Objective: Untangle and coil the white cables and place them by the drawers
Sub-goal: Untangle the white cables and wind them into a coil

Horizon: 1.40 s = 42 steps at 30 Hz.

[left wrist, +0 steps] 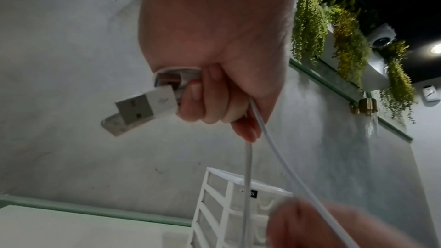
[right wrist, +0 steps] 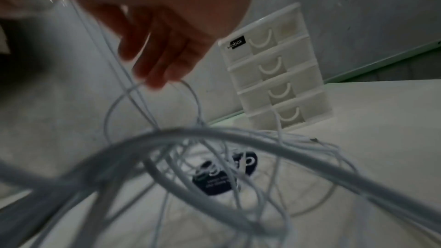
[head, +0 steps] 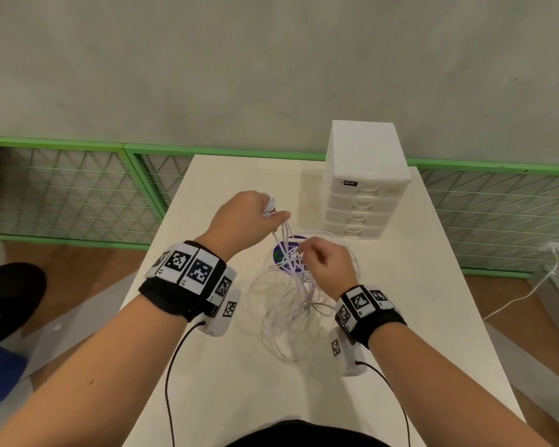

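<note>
A tangle of white cables (head: pixel 291 311) lies on the white table (head: pixel 223 398), with strands rising to both hands. My left hand (head: pixel 265 214) is raised above it and grips a small coil of cable; in the left wrist view a USB plug (left wrist: pixel 143 107) sticks out of that fist (left wrist: pixel 214 54) and two strands hang down. My right hand (head: pixel 310 258) is lower and to the right, its fingers (right wrist: pixel 162 59) curled on a loop of cable (right wrist: pixel 188 90) lifted off the pile. The white drawer unit (head: pixel 365 179) stands behind the hands at the back right.
A round purple sticker (head: pixel 286 253) shows on the table under the cables. Green mesh fencing (head: pixel 78 188) runs behind the table along a grey wall. Another white cable (head: pixel 530 291) trails on the floor at the right. A dark object (head: pixel 10 295) sits on the floor at the left.
</note>
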Each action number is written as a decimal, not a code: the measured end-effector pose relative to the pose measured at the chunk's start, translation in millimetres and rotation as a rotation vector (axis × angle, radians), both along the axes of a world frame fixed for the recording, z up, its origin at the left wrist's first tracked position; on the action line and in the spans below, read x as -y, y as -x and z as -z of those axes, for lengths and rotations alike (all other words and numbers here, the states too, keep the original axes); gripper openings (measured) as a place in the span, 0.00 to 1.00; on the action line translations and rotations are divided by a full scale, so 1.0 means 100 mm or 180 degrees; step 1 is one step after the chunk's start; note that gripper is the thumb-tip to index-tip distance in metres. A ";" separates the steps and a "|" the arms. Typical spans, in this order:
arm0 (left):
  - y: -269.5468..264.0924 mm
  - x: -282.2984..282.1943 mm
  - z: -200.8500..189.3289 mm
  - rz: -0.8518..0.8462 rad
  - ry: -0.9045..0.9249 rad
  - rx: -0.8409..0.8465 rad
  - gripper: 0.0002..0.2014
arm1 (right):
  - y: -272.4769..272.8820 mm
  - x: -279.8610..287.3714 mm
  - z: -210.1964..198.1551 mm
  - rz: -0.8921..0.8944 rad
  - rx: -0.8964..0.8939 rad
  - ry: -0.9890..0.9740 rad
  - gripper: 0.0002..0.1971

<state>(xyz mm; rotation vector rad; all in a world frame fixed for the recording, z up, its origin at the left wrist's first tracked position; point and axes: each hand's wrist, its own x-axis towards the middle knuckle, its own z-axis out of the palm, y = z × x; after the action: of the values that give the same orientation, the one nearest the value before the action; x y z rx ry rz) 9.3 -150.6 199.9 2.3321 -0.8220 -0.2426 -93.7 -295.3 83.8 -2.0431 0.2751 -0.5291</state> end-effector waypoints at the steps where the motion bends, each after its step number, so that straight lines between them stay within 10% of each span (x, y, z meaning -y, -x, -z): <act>1: -0.02 0.00 0.01 0.0058 -0.0071 0.0033 0.25 | -0.01 -0.03 -0.08 0.0134 0.0444 -0.0114 0.13; 7: 0.01 0.09 0.07 0.0197 -0.0117 -0.0057 0.23 | -0.16 -0.35 -0.41 -0.0626 0.0108 -0.0730 0.33; 12: -0.07 0.03 -0.09 0.0216 -0.0083 0.0022 0.25 | -0.19 -0.28 -0.16 -0.0425 -0.0842 -0.0687 0.01; 20: 0.06 -0.24 0.19 0.0693 -0.1786 -0.0429 0.34 | -0.20 0.16 -0.26 -0.0015 -0.0288 -0.0761 0.18; 35: 0.19 0.01 -0.11 0.1370 0.1741 -0.3504 0.27 | -0.12 -0.12 0.06 -0.0621 -0.1110 0.0355 0.11; 42: 0.15 0.12 -0.14 0.0842 0.2989 -0.3645 0.30 | -0.05 -0.17 -0.05 -0.0818 -0.1215 0.0430 0.24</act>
<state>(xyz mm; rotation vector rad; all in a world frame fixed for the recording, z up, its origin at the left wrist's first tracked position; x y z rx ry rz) -5.3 -162.5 213.7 0.9243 -0.4495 -0.9442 -88.3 -278.6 89.2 -2.2626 0.2007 0.0041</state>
